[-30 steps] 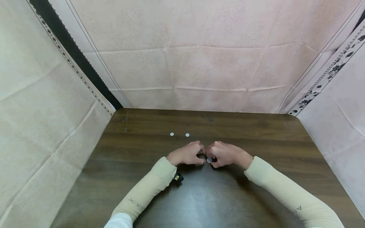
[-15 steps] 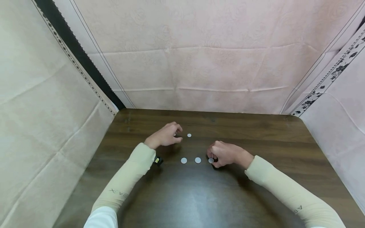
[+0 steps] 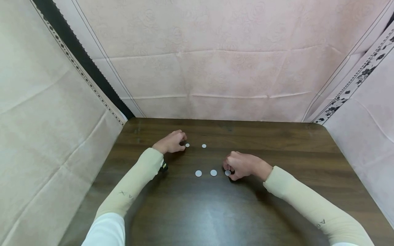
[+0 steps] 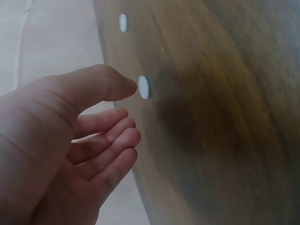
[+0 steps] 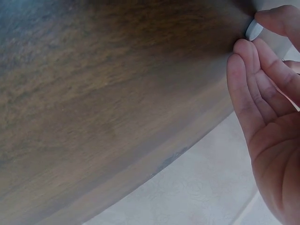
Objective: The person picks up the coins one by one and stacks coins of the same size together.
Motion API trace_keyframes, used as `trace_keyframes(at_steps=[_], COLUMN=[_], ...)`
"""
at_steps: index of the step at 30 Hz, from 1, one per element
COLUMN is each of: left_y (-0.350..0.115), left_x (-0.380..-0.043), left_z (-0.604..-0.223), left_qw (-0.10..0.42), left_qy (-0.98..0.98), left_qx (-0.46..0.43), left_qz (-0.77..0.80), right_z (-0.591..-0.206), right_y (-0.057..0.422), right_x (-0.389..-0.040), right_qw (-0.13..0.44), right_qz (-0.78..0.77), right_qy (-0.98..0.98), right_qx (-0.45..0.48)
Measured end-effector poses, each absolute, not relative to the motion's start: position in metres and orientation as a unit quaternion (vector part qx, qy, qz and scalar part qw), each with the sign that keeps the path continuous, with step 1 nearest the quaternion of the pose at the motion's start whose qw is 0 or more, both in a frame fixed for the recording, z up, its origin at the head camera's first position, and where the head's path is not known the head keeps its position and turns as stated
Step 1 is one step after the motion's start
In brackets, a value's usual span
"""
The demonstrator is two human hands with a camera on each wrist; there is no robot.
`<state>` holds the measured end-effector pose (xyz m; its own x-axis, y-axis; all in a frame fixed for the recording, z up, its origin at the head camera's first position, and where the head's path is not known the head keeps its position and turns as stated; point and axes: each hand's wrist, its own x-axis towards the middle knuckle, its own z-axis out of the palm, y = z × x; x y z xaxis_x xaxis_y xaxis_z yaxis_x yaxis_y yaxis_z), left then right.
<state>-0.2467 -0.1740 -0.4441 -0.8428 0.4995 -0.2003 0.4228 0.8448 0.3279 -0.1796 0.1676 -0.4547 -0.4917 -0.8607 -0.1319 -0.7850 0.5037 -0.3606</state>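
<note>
In the head view my left hand [image 3: 171, 142] is at the far left of the table, beside a small white disc [image 3: 187, 145]. In the left wrist view the thumb tip overlaps that disc's edge [image 4: 144, 87], while the other fingers are loosely bent and apart from it. Another white disc [image 3: 204, 146] lies to its right. Nearer the person, two white discs, a left one [image 3: 198, 173] and a middle one [image 3: 213, 173], lie in a row. At that row's right end my right hand [image 3: 243, 165] pinches a third disc [image 5: 254, 30] between thumb and fingertips.
The dark brown wooden table [image 3: 191, 208] has rounded far corners. Pale cloth [image 3: 215, 75] hangs behind it and on both sides. Cream sleeves cover both forearms, and a black band [image 3: 163, 167] sits at the left wrist.
My left hand has moved from beside the right hand to the far left disc, uncovering two discs in the near row. The right hand has stayed in place on its disc.
</note>
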Motion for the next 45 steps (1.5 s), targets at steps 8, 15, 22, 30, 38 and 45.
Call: trace_keyframes(at_steps=[8,15,22,30,38,45], left_y=[-0.173,-0.172,-0.164,-0.159,-0.16,-0.164], left_x=[-0.259,-0.266,-0.27,-0.272,-0.273,-0.264], left_z=[-0.454,-0.455,-0.451,-0.452,-0.458,-0.453], left_qw=[0.153,0.158,0.176,0.17,0.132,0.119], left_qy=[0.946,0.935,0.936,0.943,0.94,0.932], left_qx=[0.261,0.287,0.277,0.263,0.298,0.323], left_qz=[0.119,0.138,0.128,0.114,0.1,0.109], right_z=[-0.455,-0.454,-0.454,-0.455,-0.455,-0.454], right_y=[0.166,0.166,0.166,0.167,0.166,0.164], right_x=[-0.18,-0.181,-0.182,-0.185,-0.186,-0.186], right_qw=[0.156,0.165,0.166,0.169,0.173,0.182], right_qz=[-0.129,-0.13,-0.132,-0.142,-0.138,-0.13], right_qy=[0.85,0.853,0.855,0.851,0.85,0.854], right_qx=[-0.487,-0.479,-0.474,-0.476,-0.477,-0.469])
